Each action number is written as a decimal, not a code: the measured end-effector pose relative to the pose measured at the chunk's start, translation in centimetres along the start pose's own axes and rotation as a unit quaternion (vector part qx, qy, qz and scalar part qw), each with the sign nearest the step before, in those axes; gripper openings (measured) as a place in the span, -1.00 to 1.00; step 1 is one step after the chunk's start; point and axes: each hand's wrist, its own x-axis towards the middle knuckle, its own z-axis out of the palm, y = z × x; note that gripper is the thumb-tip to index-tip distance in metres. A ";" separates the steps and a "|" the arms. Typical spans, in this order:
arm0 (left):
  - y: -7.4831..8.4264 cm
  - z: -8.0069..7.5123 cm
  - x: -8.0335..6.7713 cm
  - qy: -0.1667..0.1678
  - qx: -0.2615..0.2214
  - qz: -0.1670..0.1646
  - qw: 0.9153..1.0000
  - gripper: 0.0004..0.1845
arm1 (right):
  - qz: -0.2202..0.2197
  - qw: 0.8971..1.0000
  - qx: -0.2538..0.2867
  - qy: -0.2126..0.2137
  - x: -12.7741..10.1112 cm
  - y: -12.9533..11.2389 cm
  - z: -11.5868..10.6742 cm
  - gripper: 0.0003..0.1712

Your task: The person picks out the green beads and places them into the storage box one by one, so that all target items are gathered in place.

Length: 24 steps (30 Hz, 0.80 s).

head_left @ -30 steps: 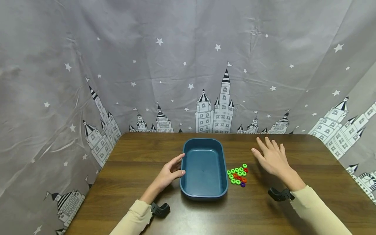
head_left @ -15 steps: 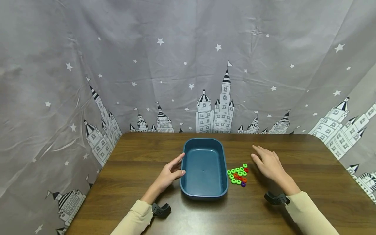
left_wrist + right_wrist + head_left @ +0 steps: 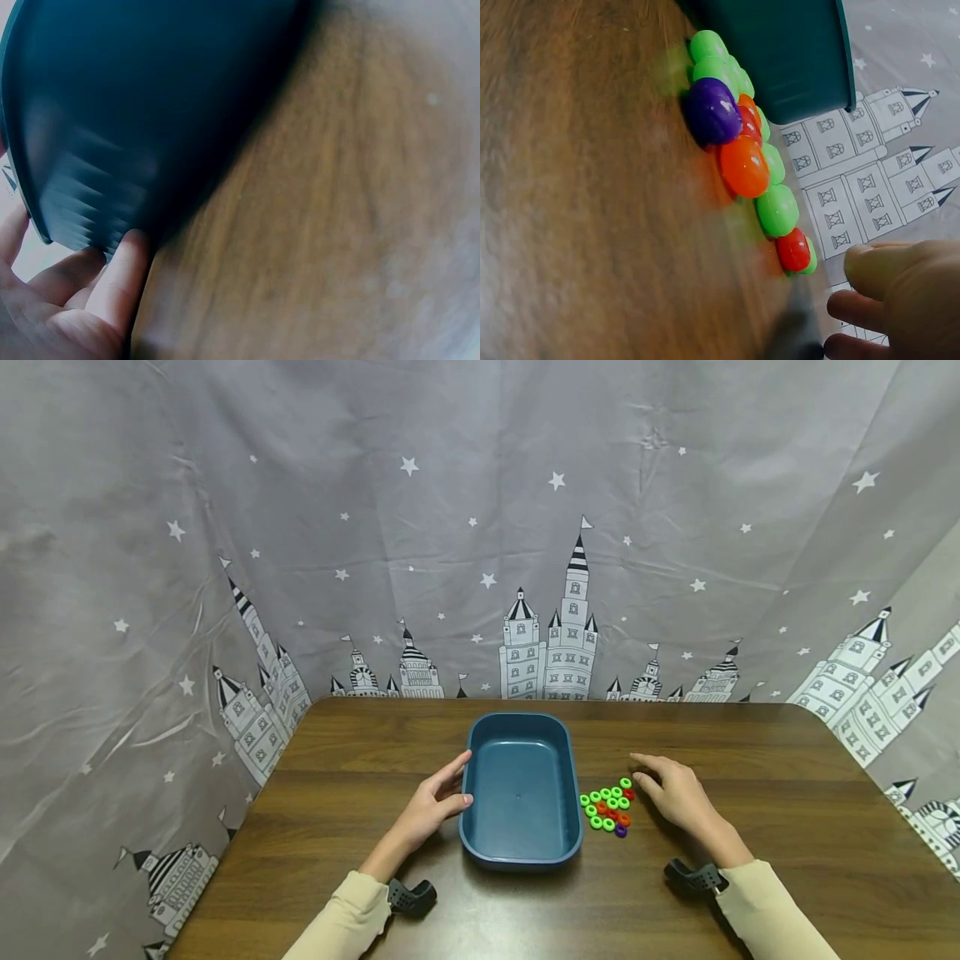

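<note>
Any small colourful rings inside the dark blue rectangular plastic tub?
No, the small colourful rings visible all lie on the brown wooden table, beside the dark blue tub.

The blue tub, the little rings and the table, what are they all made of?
The tub looks like plastic: smooth, slightly shiny, one even blue, with a rounded rim.
The rings are probably plastic too, glossy and brightly coloured with small white glints; hard or soft, I can't tell.
The table has brown grain and a soft sheen, so wood, or maybe a wood-look covering.
</note>
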 end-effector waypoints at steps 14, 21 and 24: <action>0.3 0.0 -0.1 -0.002 0.007 -0.004 1.000 -0.21 | -0.037 0.999 -0.003 0.016 -0.1 0.2 1.1 -0.70; 0.3 0.0 -0.2 -0.003 -0.001 -0.008 1.000 -0.21 | -0.045 0.999 -0.019 0.016 -0.2 0.2 1.6 -0.72; 0.3 0.0 -0.2 -0.002 0.002 -0.010 1.000 -0.21 | -0.047 0.998 -0.023 0.017 -0.2 0.3 1.7 -0.73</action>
